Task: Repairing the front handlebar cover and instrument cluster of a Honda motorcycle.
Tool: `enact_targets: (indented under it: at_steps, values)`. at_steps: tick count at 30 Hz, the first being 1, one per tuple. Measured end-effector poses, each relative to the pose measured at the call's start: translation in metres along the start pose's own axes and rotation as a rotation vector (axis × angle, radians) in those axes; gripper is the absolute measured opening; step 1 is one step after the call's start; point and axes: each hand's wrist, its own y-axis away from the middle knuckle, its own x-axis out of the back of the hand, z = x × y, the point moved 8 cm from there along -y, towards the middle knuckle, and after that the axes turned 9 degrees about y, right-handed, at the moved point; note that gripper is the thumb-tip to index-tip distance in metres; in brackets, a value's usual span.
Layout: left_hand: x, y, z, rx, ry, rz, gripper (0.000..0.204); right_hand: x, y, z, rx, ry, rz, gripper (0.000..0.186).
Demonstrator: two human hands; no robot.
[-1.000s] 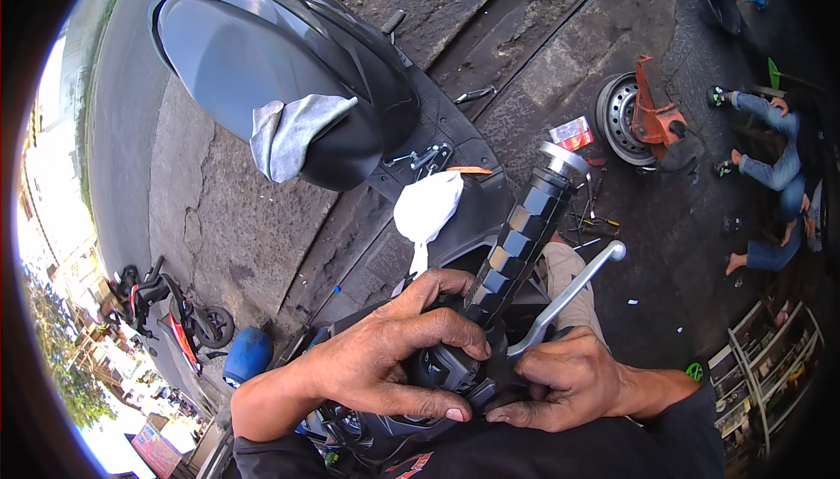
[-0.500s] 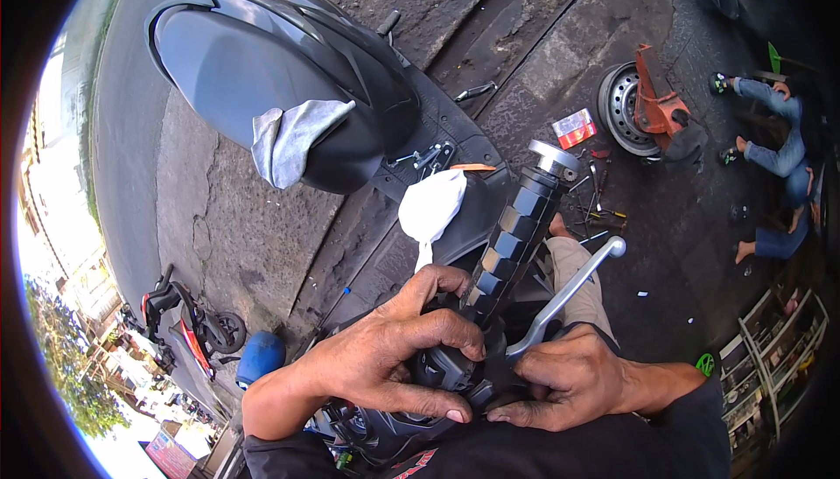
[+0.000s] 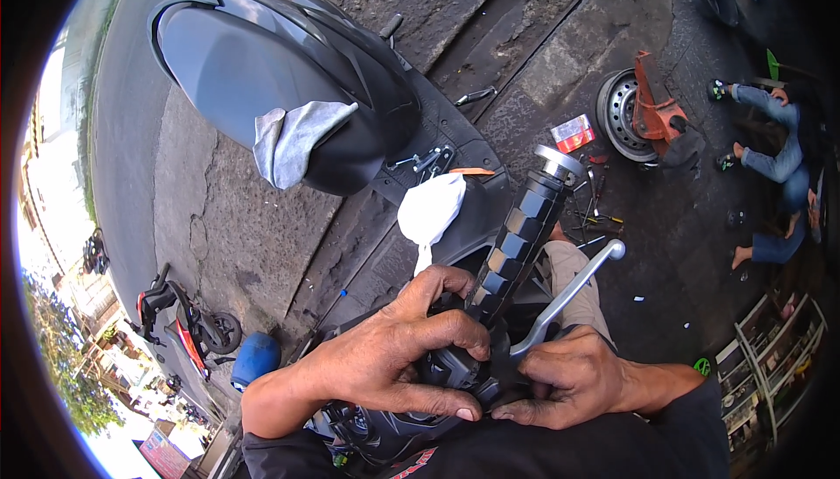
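Observation:
A black handlebar grip [image 3: 521, 243] with a faceted surface and a silver bar end [image 3: 560, 162] slants up and away from my hands. My left hand [image 3: 385, 352] is closed round the black switch housing [image 3: 451, 365] at its base, thumb stretched along the near side. A silver brake lever [image 3: 569, 295] runs beside the grip. At the lever's inner end, the curled fingers and thumb of my right hand [image 3: 569, 378] press together; what they pinch is hidden. The two thumb tips nearly meet below the housing.
A scooter seat [image 3: 280, 85] carries a grey cloth [image 3: 302, 142]; a white bag [image 3: 433, 208] lies by the footboard. Tools [image 3: 595, 203], a red-and-white box [image 3: 573, 133] and a wheel rim [image 3: 619, 111] lie on the ground. People [image 3: 783, 164] sit at far right; a red motorbike [image 3: 197, 326] stands left.
Both hands keep nearly the same hold, with only a very slight shift to the right together with the grip and lever. Nothing has been let go.

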Motion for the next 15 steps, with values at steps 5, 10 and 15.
enact_targets:
  at_steps: [5,10,15]
  values:
    - [-0.002,0.006,-0.003,-0.007,-0.013,-0.006,0.056,0.001,-0.004,-0.002,-0.006,0.023,-0.008,0.038]
    - [-0.004,0.022,-0.001,0.036,0.047,0.132,0.084,-0.002,-0.008,-0.002,-0.068,0.026,-0.059,0.039]
    - [-0.020,0.023,0.021,0.161,-0.258,0.199,0.106,-0.001,-0.009,-0.004,-0.171,0.093,-0.093,0.034]
